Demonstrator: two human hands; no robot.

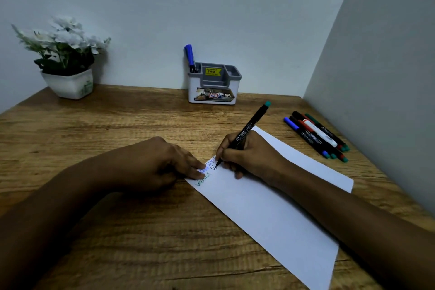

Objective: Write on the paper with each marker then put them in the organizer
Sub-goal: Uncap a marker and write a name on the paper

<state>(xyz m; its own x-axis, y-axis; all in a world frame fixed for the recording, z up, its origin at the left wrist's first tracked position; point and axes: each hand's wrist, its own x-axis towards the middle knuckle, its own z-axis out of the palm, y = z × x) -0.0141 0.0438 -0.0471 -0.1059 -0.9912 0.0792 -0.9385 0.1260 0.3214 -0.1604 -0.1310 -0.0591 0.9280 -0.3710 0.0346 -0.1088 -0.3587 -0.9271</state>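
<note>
A white sheet of paper (pixel 270 200) lies slanted on the wooden table (pixel 106 125). My right hand (pixel 249 153) grips a black marker with a teal end (pixel 249 127), its tip touching the paper's upper left corner beside blue and green handwriting. My left hand (pixel 164 162) rests with its fingertips pressing that corner of the sheet. At the back stands a white and grey organizer (pixel 213 85) with a blue marker (pixel 189 56) upright in its left slot. Several more markers (pixel 317 136) lie in a bunch at the right.
A white pot of white flowers (pixel 66 59) stands at the back left corner. Walls close the table at the back and along the right, just past the loose markers.
</note>
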